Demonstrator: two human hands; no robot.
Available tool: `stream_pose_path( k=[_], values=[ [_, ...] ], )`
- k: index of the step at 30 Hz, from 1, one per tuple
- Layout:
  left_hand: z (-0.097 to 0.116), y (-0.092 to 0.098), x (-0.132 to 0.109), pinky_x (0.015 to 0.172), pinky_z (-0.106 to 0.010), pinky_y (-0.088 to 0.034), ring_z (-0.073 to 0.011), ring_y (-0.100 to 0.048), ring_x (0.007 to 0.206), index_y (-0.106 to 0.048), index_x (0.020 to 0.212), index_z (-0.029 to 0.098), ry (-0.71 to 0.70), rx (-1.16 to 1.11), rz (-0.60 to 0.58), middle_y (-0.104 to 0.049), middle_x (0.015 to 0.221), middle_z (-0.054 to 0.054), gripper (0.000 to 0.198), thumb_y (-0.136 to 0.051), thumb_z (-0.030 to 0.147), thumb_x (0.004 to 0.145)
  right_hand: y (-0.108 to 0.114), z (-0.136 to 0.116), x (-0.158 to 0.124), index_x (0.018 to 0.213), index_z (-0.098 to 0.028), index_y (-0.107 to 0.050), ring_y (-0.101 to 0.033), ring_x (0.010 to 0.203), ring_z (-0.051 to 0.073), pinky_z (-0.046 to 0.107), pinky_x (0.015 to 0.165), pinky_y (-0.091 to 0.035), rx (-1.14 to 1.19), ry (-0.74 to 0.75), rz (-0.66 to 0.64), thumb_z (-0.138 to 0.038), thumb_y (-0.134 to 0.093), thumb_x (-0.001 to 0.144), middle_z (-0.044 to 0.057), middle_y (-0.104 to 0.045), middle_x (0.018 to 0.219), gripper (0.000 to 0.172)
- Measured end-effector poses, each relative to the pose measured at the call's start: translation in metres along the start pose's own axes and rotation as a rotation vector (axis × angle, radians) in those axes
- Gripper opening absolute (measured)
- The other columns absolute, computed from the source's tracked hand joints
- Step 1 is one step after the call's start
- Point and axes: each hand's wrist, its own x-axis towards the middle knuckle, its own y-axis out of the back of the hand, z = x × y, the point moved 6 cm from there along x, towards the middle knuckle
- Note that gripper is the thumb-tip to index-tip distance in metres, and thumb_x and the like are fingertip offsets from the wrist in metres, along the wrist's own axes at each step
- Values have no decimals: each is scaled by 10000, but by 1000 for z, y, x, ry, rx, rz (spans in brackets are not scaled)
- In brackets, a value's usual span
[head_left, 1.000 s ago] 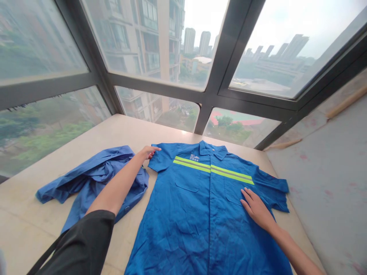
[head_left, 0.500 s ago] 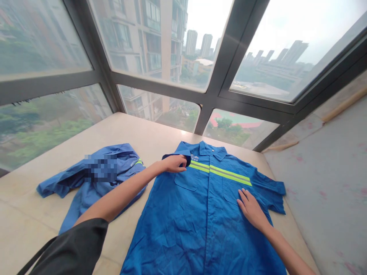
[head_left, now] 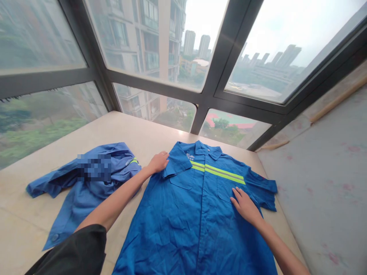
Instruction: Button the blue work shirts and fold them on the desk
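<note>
A blue short-sleeved work shirt [head_left: 183,214] lies front up, collar away from me, with a yellow-green and grey reflective band across the chest. Its left-side sleeve [head_left: 178,162] is folded inward over the chest, covering one end of the band. My left hand [head_left: 159,162] rests at the outer edge of that fold, with its fingers lying against the cloth and not closed round it. On the right side of the chest, my right hand [head_left: 245,204] lies flat over the pocket, fingers spread. The opposite sleeve [head_left: 262,189] stretches out to the right.
A second blue garment [head_left: 71,210], crumpled or loosely folded, lies left of the shirt under my left forearm. Both lie on a pale ledge [head_left: 140,128]. Grey-framed windows [head_left: 151,88] rise behind, and a flower-patterned wall [head_left: 321,183] bounds the right.
My left hand has let go of the sleeve's cuff and moved left to the folded edge. The sleeve now lies flat across the chest. My right hand stays on the pocket.
</note>
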Motion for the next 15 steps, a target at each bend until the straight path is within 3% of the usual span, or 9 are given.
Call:
stream_pose_path(
  k=[4, 8, 12, 15],
  values=[
    [-7, -34, -24, 1176, -456, -258, -296, -348, 1428, -494, 1399, 122, -42, 49, -70, -411, 1523, -169, 553, -469, 414, 930, 24, -45, 21, 1341, -165, -566, -536, 1256, 340, 503, 1048, -440, 61, 14, 95, -344, -433, 924, 182, -586, 1336, 473],
    [-4, -50, -34, 1203, -489, -153, -306, -226, 1480, -357, 1492, 89, -58, 131, -103, -290, 1581, -179, 657, -318, 499, 980, 46, -141, 69, 1407, -195, -492, -482, 1309, 308, 502, 1084, -411, 266, 186, 154, -331, -444, 943, 146, -521, 1419, 486],
    [-3, -44, -31, 1185, -476, -200, -296, -283, 1460, -404, 1471, 141, -55, 140, -92, -352, 1558, -162, 651, -345, 546, 964, 47, -228, 130, 1428, -140, -469, -352, 1412, 299, 482, 1162, -306, 390, 383, 64, -296, -512, 920, 155, -403, 1525, 533],
    [0, -30, -20, 1093, -442, -352, -296, -477, 1330, -578, 1304, 178, 2, 143, -47, -548, 1406, -165, 599, -364, 605, 943, 28, -245, 162, 1457, -131, -431, -247, 1467, 314, 533, 1173, -244, 366, 318, 17, -312, -522, 931, 166, -322, 1571, 565]
  ],
)
